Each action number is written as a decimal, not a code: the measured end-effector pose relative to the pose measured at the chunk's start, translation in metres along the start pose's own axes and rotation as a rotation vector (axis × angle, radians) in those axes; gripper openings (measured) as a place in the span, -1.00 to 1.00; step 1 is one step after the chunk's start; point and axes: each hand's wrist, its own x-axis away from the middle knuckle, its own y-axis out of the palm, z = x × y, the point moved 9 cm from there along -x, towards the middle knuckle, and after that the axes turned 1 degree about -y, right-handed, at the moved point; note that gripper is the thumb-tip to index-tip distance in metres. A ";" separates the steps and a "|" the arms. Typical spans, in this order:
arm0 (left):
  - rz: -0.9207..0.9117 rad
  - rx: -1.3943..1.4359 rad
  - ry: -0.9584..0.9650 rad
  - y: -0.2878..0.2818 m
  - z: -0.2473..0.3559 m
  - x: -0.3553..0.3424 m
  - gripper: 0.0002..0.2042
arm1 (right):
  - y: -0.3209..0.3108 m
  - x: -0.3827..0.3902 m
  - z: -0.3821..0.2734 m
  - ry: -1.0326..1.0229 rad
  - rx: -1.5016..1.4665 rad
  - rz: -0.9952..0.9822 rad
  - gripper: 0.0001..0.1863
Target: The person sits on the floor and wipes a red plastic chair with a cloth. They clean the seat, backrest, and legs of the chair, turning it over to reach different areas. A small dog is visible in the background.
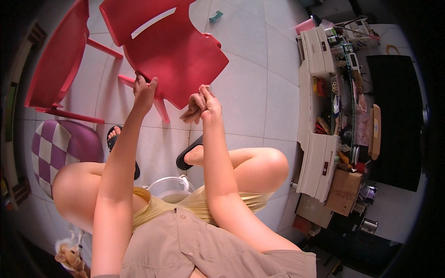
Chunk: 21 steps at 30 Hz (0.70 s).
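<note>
A red plastic chair point(178, 60) with a slot in its backrest stands tilted in view ahead of me. My left hand point(145, 94) is closed on the near left edge of its seat, thumb and fingers on either side. At the seat's near right corner, my right hand point(211, 104) is closed around a crumpled pinkish-brown cloth point(194, 107). Part of the cloth hangs below the fingers. Between my knees sits a white bucket point(176, 194) with a white handle, partly covered by my shorts.
Another red chair point(55, 65) stands at the far left, above a purple-and-white checkered stool point(69, 143). A dog point(72, 255) is at the lower left. A teal toy point(215, 17) lies on the tiles. Along the right runs a white cabinet point(313, 157) loaded with clutter.
</note>
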 end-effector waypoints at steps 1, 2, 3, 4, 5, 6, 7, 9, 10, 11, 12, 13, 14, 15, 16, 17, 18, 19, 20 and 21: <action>0.013 0.001 0.001 -0.002 0.000 0.000 -0.15 | 0.002 -0.005 -0.006 -0.024 -0.018 0.003 -0.75; 0.027 0.002 0.002 -0.003 -0.001 0.002 -0.15 | 0.005 -0.012 -0.012 -0.047 -0.036 0.006 -0.73; 0.030 0.008 0.008 -0.001 0.005 0.004 -0.15 | -0.001 -0.028 -0.023 -0.113 -0.026 0.023 -0.72; 0.018 0.017 0.001 0.001 0.008 0.005 -0.15 | -0.007 -0.047 -0.034 -0.110 0.017 0.032 -0.72; 0.012 0.025 -0.006 0.001 0.011 0.006 -0.15 | -0.011 -0.065 -0.047 -0.105 0.063 0.036 -0.72; 0.009 0.030 -0.016 0.000 0.010 0.006 -0.16 | -0.008 -0.069 -0.052 -0.096 0.110 0.037 -0.71; 0.012 0.037 -0.014 0.000 0.011 0.007 -0.16 | -0.011 -0.072 -0.046 -0.060 0.080 0.096 -0.73; 0.020 0.054 -0.001 0.001 0.012 0.005 -0.16 | -0.010 -0.075 -0.039 0.007 0.017 0.209 -0.74; 0.019 0.057 0.010 0.003 0.011 0.004 -0.16 | -0.004 -0.076 -0.038 -0.019 -0.043 0.218 -0.74; 0.017 0.061 0.021 0.007 0.008 0.005 -0.16 | 0.000 -0.074 -0.033 -0.045 -0.104 0.229 -0.74; 0.011 0.060 0.027 0.009 0.005 0.005 -0.16 | -0.001 -0.071 -0.026 -0.064 -0.165 0.244 -0.74; 0.002 0.040 0.008 0.001 0.001 0.005 -0.18 | 0.012 -0.041 -0.028 -0.094 0.022 0.377 -0.71; 0.000 0.030 -0.003 -0.004 0.003 0.008 -0.18 | 0.022 -0.016 -0.034 -0.147 0.020 0.381 -0.70; -0.005 0.031 -0.006 -0.003 0.009 0.009 -0.19 | 0.027 0.005 -0.048 -0.216 0.017 0.385 -0.69; -0.010 0.032 -0.009 -0.003 0.011 0.010 -0.19 | 0.027 0.016 -0.060 -0.283 0.014 0.388 -0.68; -0.015 0.026 -0.014 -0.001 0.005 0.009 -0.19 | 0.011 -0.004 -0.065 -0.374 0.065 0.392 -0.67; -0.031 0.034 -0.010 0.003 0.010 0.008 -0.18 | 0.005 -0.007 -0.080 -0.467 0.089 0.334 -0.67; -0.042 0.036 -0.011 0.002 0.011 0.009 -0.17 | 0.004 -0.007 -0.091 -0.550 0.117 0.270 -0.67; -0.052 0.038 -0.013 0.002 0.011 0.010 -0.16 | 0.004 -0.007 -0.101 -0.633 0.144 0.206 -0.67; -0.045 0.020 -0.001 0.001 0.010 0.008 -0.15 | 0.031 0.031 -0.108 -0.561 0.217 0.120 -0.77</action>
